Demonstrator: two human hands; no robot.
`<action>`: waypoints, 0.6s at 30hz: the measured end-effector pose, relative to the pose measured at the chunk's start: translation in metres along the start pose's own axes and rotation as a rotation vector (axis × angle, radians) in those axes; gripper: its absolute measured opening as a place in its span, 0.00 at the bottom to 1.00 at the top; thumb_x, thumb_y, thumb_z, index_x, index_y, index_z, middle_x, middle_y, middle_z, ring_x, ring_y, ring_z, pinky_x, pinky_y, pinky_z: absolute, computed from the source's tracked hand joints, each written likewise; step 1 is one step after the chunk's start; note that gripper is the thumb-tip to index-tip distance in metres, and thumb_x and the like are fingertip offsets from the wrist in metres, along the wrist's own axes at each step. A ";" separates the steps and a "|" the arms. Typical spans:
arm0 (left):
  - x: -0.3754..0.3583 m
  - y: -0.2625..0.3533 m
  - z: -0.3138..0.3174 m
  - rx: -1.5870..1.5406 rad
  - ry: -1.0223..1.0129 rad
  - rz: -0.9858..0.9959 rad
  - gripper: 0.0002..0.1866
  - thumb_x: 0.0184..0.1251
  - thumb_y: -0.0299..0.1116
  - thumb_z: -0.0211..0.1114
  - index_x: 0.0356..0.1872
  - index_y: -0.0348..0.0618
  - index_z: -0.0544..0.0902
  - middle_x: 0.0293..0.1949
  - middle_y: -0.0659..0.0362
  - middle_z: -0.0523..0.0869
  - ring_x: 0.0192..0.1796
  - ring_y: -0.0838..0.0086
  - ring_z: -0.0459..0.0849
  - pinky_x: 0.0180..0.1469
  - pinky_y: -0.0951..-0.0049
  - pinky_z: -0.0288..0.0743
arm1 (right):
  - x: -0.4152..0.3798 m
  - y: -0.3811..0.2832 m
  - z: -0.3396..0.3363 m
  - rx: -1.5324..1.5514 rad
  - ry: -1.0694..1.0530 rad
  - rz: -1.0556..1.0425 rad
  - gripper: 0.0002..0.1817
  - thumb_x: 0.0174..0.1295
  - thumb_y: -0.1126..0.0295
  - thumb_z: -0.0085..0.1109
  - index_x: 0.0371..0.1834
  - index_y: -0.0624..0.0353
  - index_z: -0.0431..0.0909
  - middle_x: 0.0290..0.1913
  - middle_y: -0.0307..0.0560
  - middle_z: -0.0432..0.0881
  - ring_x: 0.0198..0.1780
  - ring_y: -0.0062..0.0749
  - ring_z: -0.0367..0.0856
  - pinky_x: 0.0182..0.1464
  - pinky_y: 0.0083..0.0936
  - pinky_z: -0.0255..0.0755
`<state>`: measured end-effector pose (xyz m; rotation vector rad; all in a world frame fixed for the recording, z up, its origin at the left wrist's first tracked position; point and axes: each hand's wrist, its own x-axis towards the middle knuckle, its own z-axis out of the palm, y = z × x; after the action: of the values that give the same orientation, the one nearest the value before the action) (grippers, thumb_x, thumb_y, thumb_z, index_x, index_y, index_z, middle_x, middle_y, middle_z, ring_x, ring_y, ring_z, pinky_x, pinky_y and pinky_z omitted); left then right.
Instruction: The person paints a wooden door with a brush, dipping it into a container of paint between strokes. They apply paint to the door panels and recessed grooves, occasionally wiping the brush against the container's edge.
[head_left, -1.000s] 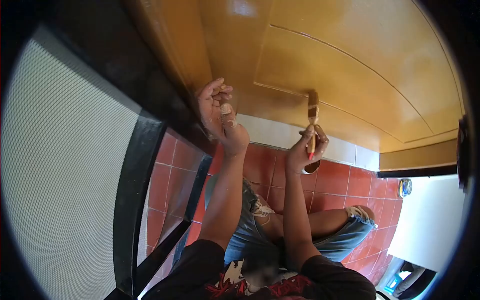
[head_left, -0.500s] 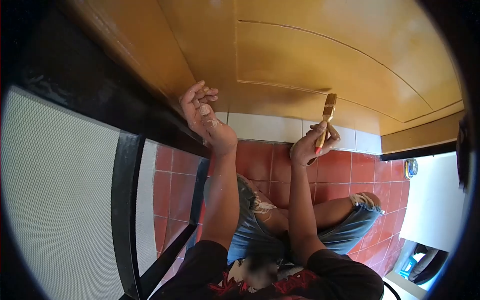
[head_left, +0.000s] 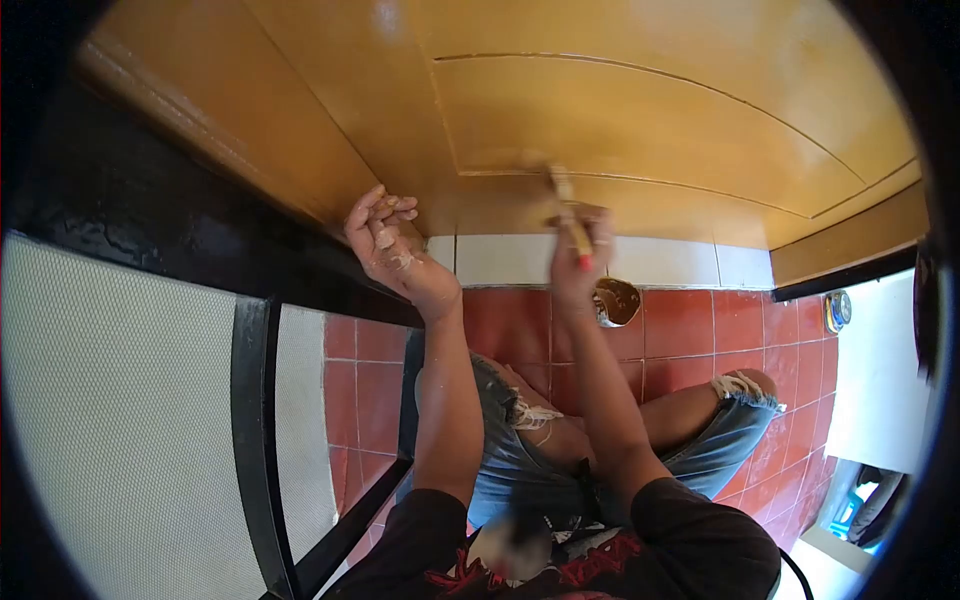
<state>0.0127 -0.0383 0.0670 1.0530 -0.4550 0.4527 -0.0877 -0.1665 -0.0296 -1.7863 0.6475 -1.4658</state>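
My right hand (head_left: 580, 262) is closed around the handle of a paintbrush (head_left: 572, 225) with a red end. Motion blurs the brush, and its bristles are up at the wooden door panel (head_left: 640, 120), near the lower groove; whether they touch it is hard to see. Just to the right of my right wrist, a small tub of brown paint (head_left: 617, 300) stands on the floor. My left hand (head_left: 395, 252) is raised by the panel's lower left, with loosely bent fingers and nothing in them. Pale dried smears cover its thumb and palm.
At the left stands a black frame (head_left: 255, 440) with pale mesh (head_left: 120, 400). Red floor tiles (head_left: 680, 320) meet a row of white tiles (head_left: 510, 262) below the panel. A small round tin (head_left: 838, 312) is at the right, beside a white surface (head_left: 880, 380).
My right hand has swept left with the paintbrush, uncovering the paint tub. My left hand has stayed nearly in place, and the view has shifted slightly.
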 end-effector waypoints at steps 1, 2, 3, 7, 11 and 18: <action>0.000 0.001 -0.001 -0.014 -0.016 -0.018 0.26 0.74 0.52 0.51 0.55 0.36 0.74 0.43 0.57 0.76 0.45 0.72 0.78 0.49 0.70 0.70 | 0.007 0.006 -0.018 -0.019 0.105 -0.042 0.05 0.64 0.76 0.63 0.35 0.62 0.75 0.32 0.47 0.77 0.33 0.36 0.78 0.32 0.30 0.71; 0.000 0.000 -0.001 -0.012 -0.004 -0.021 0.26 0.74 0.52 0.51 0.55 0.36 0.74 0.43 0.57 0.76 0.45 0.72 0.78 0.49 0.70 0.70 | 0.015 0.010 -0.034 -0.038 0.212 -0.087 0.04 0.67 0.74 0.60 0.36 0.62 0.75 0.32 0.45 0.78 0.34 0.31 0.78 0.32 0.29 0.71; 0.000 0.000 -0.002 -0.018 -0.013 -0.018 0.26 0.73 0.52 0.51 0.55 0.36 0.74 0.43 0.57 0.76 0.45 0.72 0.78 0.49 0.70 0.70 | 0.016 0.017 -0.046 0.159 0.377 0.070 0.05 0.72 0.71 0.56 0.42 0.62 0.74 0.33 0.45 0.79 0.34 0.25 0.77 0.30 0.23 0.69; -0.002 0.002 0.002 -0.025 -0.015 -0.034 0.25 0.73 0.52 0.52 0.54 0.37 0.74 0.43 0.57 0.76 0.45 0.72 0.78 0.49 0.70 0.70 | 0.031 -0.006 -0.063 0.042 0.481 0.301 0.07 0.75 0.69 0.52 0.45 0.61 0.70 0.31 0.45 0.80 0.25 0.19 0.72 0.28 0.18 0.66; -0.003 -0.002 0.004 -0.057 -0.033 -0.057 0.25 0.74 0.52 0.52 0.54 0.37 0.75 0.41 0.57 0.77 0.44 0.72 0.78 0.49 0.70 0.70 | 0.000 -0.018 -0.006 -0.057 0.093 -0.111 0.06 0.68 0.79 0.55 0.46 0.62 0.76 0.35 0.40 0.81 0.34 0.21 0.77 0.35 0.21 0.72; -0.001 -0.001 0.001 0.003 0.007 -0.014 0.23 0.75 0.48 0.49 0.54 0.38 0.75 0.40 0.57 0.78 0.42 0.71 0.78 0.48 0.70 0.71 | 0.013 -0.016 -0.005 0.099 -0.074 0.017 0.05 0.65 0.79 0.64 0.36 0.62 0.76 0.35 0.43 0.80 0.35 0.26 0.82 0.40 0.24 0.79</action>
<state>0.0119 -0.0394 0.0660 1.0564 -0.4406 0.4444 -0.0903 -0.1675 -0.0087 -1.7456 0.5429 -1.3898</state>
